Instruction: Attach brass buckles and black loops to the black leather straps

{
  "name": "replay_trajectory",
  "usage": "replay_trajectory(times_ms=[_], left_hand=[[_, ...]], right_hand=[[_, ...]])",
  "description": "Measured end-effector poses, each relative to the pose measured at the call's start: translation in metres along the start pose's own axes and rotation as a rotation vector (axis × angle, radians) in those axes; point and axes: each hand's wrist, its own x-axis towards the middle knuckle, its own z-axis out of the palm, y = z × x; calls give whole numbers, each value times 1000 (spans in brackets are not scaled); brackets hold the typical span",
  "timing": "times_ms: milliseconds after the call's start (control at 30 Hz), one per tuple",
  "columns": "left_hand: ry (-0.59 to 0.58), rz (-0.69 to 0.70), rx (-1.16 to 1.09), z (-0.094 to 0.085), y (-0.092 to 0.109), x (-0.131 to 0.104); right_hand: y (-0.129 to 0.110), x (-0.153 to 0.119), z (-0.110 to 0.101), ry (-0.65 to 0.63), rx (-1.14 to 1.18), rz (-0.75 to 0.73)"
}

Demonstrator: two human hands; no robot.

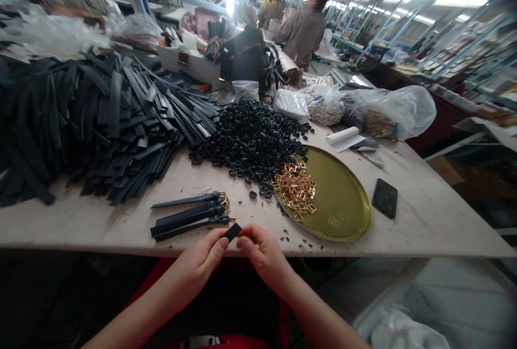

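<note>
At the table's front edge, my left hand (pixel 205 255) and my right hand (pixel 260 249) pinch a short black strap piece (pixel 232 232) between them, one at each end. Its lower part is hidden by my fingers. Just beyond my left hand lie several black straps (pixel 189 214) side by side, with gold buckles (pixel 224 201) at their right ends. Past my right hand, a pile of small gold buckles (pixel 297 187) sits on the left part of a round gold tray (pixel 343 203). Behind it is a heap of small black loops (pixel 254 139).
A large heap of loose black straps (pixel 113 117) covers the table's left side. A phone (pixel 385 198) lies right of the tray. Plastic bags (pixel 399 109) and a dark bag (pixel 246 55) stand at the back. A person (pixel 302 31) is farther off.
</note>
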Motion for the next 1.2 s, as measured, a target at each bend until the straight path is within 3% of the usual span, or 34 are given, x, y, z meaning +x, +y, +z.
replay_trajectory(times_ms=[100,167,233,500,633,767,867,967,1000,1100,1200], left_hand=[[26,-39,-10,0,1,-1],[54,-42,-18,3,3,-3],[41,-39,-16,7,5,-6],[33,-11,42,17,9,-19],[21,20,47,23,11,-27],[31,60,80,21,11,-33],[82,119,107,18,12,-30],[158,160,57,20,17,-17],[180,159,22,21,18,-12],[239,150,-92,27,20,-2],[354,135,-98,29,15,-3]], right_hand=[[6,20,-58,233,-662,-1],[9,36,-90,151,-989,92],[12,49,-109,75,-1131,169],[16,70,-109,-27,-1130,318],[15,72,-110,4,-1077,352],[9,63,-114,84,-965,293],[-4,47,-106,160,-844,172],[-23,26,-75,158,-647,60],[-29,19,-60,142,-529,34],[-41,1,-14,124,112,12],[-42,-5,19,145,374,71]])
